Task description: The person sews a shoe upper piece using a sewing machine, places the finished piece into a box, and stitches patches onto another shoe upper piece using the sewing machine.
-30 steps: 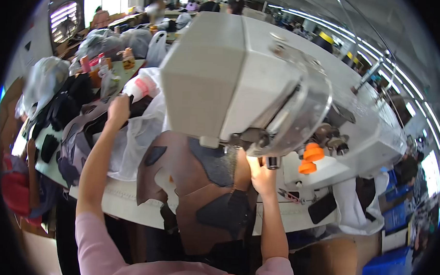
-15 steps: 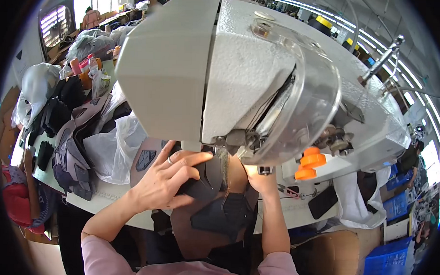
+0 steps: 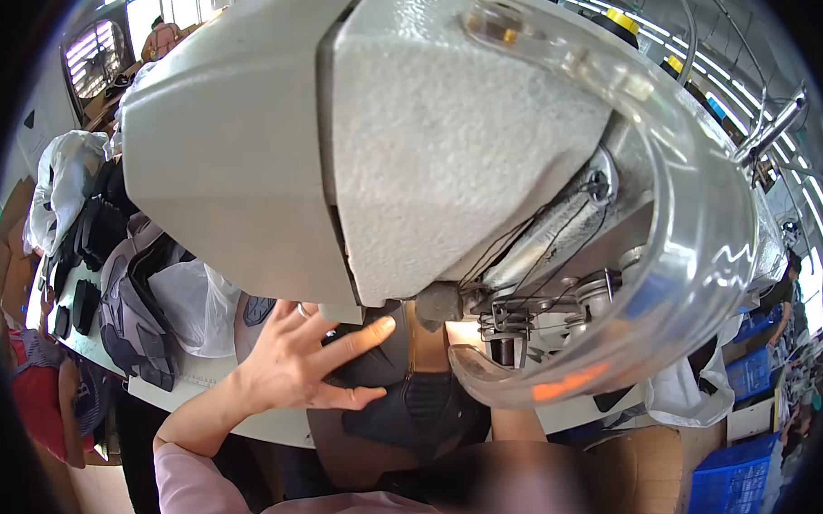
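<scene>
Beneath the head of a white sewing machine lies a brown-grey panel with black patches and a ribbed black section. My left hand, with a ring on one finger, rests on the panel's dark part left of the machine's needle area. Its fingers are spread and pressing flat. On the other side, my right hand is mostly hidden behind the machine head and its clear plastic guard; only the forearm shows clearly. Black threads run along the machine's front.
Grey and black bag-like pieces lie on the table at left, beside a clear plastic bag. A person in red is at the far left. Blue crates and a cardboard box stand at right.
My head has come closer to the machine, which now looks larger and covers my right hand. My left hand's fingers have spread wider on the panel.
</scene>
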The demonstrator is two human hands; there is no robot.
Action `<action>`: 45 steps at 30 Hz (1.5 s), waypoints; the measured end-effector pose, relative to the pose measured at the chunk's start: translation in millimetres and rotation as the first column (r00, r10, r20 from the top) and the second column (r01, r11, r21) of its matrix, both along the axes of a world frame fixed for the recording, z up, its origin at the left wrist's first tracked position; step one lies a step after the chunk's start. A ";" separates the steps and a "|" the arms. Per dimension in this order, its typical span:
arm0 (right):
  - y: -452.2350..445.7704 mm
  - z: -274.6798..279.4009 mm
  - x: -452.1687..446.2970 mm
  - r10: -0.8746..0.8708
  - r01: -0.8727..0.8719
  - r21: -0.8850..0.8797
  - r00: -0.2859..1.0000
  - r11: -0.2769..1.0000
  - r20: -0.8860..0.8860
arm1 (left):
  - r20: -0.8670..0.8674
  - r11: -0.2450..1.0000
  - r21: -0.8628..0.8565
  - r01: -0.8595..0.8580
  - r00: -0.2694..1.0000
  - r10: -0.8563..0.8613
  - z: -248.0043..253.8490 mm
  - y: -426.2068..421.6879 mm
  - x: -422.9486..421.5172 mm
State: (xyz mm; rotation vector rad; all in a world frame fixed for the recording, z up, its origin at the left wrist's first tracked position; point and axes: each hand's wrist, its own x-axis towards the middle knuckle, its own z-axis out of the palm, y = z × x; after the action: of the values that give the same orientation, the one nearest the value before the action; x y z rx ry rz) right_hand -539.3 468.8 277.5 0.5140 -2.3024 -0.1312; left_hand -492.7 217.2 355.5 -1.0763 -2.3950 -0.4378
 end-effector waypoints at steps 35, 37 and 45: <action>9.7 -22.4 -23.1 0.478 -0.335 -0.789 0.876 0.514 -0.060 | 0.155 0.993 0.118 -0.014 0.988 -0.004 0.9 -1.6 -6.2; 8.7 -20.8 -22.9 0.486 -0.333 -0.804 0.872 0.492 -0.064 | 0.139 0.996 0.084 -0.022 0.990 0.010 3.6 -0.9 -5.6; 1.8 -15.4 -19.5 0.512 -0.337 -0.847 0.854 0.411 -0.091 | 0.143 0.999 0.047 -0.027 0.990 0.020 6.2 -0.5 -4.8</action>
State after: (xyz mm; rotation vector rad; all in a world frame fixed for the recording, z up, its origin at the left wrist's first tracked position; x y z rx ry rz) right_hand -558.8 470.6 262.1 0.5707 -1.9760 1.3103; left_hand -497.5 216.7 361.7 -1.0258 -2.5044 -0.5794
